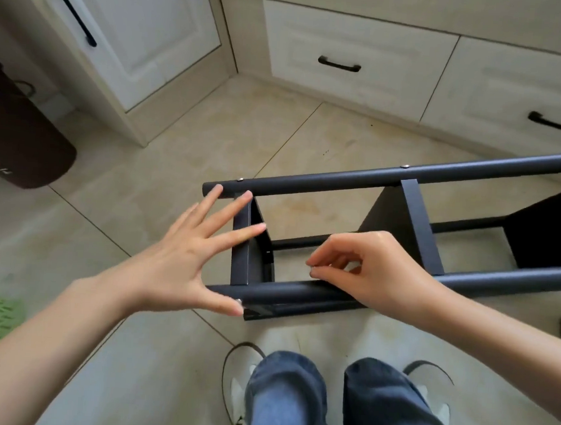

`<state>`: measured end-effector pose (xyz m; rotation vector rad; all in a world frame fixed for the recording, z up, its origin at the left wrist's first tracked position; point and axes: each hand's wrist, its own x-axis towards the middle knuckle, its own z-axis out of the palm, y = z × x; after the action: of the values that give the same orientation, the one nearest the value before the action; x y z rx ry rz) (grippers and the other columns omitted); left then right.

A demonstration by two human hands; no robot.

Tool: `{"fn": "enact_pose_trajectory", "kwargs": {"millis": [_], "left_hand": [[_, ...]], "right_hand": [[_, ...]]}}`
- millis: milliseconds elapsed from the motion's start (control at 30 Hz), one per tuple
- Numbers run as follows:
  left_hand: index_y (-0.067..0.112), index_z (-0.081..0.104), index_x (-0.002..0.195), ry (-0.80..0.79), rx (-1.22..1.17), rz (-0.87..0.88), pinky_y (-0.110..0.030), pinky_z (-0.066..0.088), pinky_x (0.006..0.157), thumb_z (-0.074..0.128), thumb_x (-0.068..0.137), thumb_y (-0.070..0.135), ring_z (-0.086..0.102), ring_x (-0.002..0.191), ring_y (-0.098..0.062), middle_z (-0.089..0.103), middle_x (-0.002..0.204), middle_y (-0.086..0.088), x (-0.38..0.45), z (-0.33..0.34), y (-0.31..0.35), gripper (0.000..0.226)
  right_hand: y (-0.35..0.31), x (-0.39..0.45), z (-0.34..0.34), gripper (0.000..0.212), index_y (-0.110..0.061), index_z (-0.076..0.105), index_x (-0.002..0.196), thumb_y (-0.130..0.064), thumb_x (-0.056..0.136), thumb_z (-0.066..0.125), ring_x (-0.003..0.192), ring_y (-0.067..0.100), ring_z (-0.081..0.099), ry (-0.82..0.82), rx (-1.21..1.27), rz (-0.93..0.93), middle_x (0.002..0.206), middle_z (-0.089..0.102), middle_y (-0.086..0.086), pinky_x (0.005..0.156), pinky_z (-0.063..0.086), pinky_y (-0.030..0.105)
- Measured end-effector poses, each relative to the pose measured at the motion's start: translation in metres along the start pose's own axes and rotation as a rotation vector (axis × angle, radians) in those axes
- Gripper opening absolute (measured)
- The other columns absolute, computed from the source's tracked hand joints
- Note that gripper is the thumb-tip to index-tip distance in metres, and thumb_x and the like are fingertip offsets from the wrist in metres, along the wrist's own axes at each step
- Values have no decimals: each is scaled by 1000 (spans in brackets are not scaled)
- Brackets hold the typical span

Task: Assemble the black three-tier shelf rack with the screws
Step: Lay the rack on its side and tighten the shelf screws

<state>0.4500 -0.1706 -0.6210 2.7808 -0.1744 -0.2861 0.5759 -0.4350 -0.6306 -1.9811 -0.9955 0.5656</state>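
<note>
A black shelf rack (414, 221) is laid sideways on the floor at frame centre. The left hand (183, 255) is spread wide; 1 screw (311, 268) is pinched by the right hand (365, 268).

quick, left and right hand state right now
Left hand: open, fingers spread on the rack.
Right hand: fingertips pinched together; whether they hold a screw cannot be told.

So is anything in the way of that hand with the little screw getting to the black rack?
Nothing visible is. The right hand pinches something small, likely a screw, just above the rack's near pole, with only open air between.
</note>
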Motion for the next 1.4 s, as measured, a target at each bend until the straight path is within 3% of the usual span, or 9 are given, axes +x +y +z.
{"fn": "enact_pose_trajectory", "kwargs": {"millis": [133, 300, 433, 533, 633, 733, 900, 1100, 1400], "left_hand": [[36, 46, 130, 67, 131, 139, -53, 7, 122, 59, 68, 86, -16, 154, -24, -4, 168, 14, -15, 20, 15, 80], [25, 52, 116, 144, 116, 205, -50, 24, 117, 65, 69, 79, -1, 155, -31, 12, 168, 6, -32, 39, 27, 73], [21, 53, 114, 200, 112, 253, -45, 33, 112, 65, 73, 77, 6, 154, -36, 24, 165, 1, -39, 49, 35, 70], [20, 53, 114, 223, 87, 274, -36, 30, 115, 69, 72, 74, 9, 154, -38, 29, 162, -1, -42, 55, 37, 70], [18, 53, 117, 226, 87, 272, -28, 23, 118, 69, 73, 72, 11, 153, -39, 36, 158, -3, -41, 57, 37, 71], [17, 53, 120, 214, 101, 269, -32, 25, 118, 68, 74, 71, 11, 153, -40, 42, 152, -6, -41, 58, 36, 72], [17, 50, 120, 225, 97, 277, -40, 27, 119, 66, 76, 71, 11, 153, -41, 45, 144, -7, -43, 61, 35, 71], [17, 51, 116, 225, 105, 268, -39, 28, 117, 66, 74, 71, 12, 153, -41, 44, 145, -6, -43, 62, 36, 71], [16, 51, 116, 222, 92, 275, -44, 27, 119, 68, 74, 71, 11, 152, -42, 41, 149, -5, -45, 64, 37, 71]], "right_hand": [[-1, -19, 5, 10, -23, 75, 95, -20, 86, 75, 80, -2, 68, -48, 38, 74, 82, 73, -11, 76, 55, 16], [-1, -27, 16, 6, -26, 75, 92, -23, 86, 74, 77, -6, 69, -194, 56, 243, 78, 75, -12, 74, 53, 11], [1, -17, 25, 7, -17, 74, 93, -18, 86, 74, 72, 7, 73, -388, 114, 425, 80, 77, -2, 74, 60, 24], [-3, -1, 42, 10, -3, 70, 97, -7, 88, 70, 60, 9, 69, -474, 244, 484, 87, 76, 13, 63, 60, 23], [-6, 20, 59, 13, -1, 70, 99, -11, 91, 69, 66, 8, 66, -566, 356, 471, 88, 75, 11, 67, 60, 21], [-5, 32, 76, 16, -1, 68, 104, -13, 93, 65, 81, 14, 66, -692, 488, 501, 93, 73, 10, 76, 58, 23], [3, 30, 88, 7, -5, 69, 97, -8, 94, 63, 77, 11, 64, -849, 608, 530, 89, 69, 6, 72, 57, 19], [5, 28, 87, 13, -14, 70, 81, -6, 91, 67, 73, 13, 62, -870, 637, 513, 83, 68, 5, 78, 52, 25], [6, 27, 90, 13, -11, 71, 80, -5, 90, 67, 60, 6, 58, -850, 695, 559, 75, 67, 2, 66, 53, 18]]}}
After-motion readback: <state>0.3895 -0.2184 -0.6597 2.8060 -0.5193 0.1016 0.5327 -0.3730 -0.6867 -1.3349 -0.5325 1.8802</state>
